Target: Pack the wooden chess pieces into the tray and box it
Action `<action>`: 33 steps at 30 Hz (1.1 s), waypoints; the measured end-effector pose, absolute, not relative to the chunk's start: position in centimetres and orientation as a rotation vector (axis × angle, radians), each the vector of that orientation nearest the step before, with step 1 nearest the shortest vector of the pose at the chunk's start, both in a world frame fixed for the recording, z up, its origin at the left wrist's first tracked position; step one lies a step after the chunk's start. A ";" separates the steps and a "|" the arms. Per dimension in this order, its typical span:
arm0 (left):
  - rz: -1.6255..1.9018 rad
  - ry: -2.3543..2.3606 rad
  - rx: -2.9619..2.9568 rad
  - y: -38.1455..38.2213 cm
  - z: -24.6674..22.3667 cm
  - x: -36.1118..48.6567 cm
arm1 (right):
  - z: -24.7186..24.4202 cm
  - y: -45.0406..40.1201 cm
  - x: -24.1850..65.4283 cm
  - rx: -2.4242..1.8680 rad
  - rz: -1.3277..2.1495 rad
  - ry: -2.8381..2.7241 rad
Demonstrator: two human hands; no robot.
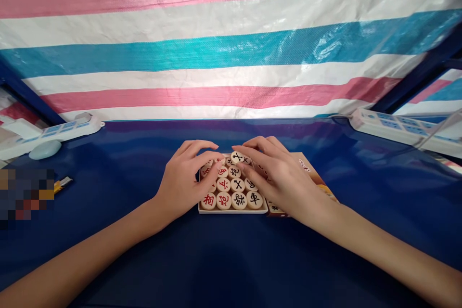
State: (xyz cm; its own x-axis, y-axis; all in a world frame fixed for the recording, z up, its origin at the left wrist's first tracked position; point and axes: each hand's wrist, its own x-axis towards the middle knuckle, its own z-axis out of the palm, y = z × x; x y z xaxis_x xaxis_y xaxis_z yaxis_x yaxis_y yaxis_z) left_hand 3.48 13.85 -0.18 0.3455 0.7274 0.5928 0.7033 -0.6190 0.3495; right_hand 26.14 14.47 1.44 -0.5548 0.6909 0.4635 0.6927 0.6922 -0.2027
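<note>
A white tray holds several round cream pieces with red or black characters, set in rows. A black-marked piece sits higher than its neighbours at the tray's far side, between the thumb and index finger of my right hand. That hand arches over the tray's right edge. My left hand curves over the left edge, thumb and fingers apart around the far-left pieces, with nothing visibly gripped. Both hands partly cover the side pieces.
A brown printed box lies right of the tray, partly under my right hand. Power strips stand at the back left and back right. Near the left one are a pale rounded object and a yellow-handled tool. Striped sheeting hangs behind.
</note>
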 end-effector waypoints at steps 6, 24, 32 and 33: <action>1.197 1.430 2.475 13.7 -0.1 3.2 | 1.6 14.2 26.1 -1.066 0.043 -2.427; 1.199 1.334 2.555 13.4 -0.2 2.9 | 2.4 13.7 27.2 -1.027 -0.017 -2.453; 1.169 1.265 2.513 13.7 -0.1 2.5 | 1.3 17.3 31.6 -1.226 -0.124 -2.442; 1.152 1.253 2.516 13.6 -0.1 2.5 | 1.2 17.6 31.9 -1.244 -0.125 -2.446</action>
State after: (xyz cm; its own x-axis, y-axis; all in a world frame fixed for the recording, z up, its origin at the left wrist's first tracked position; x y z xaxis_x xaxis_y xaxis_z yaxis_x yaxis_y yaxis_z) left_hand 2.52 13.64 -0.08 0.3739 0.7208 0.5836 0.6421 -0.6552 0.3979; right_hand 31.94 17.59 1.24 -0.5290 0.7580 0.3816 0.7929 0.6017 -0.0962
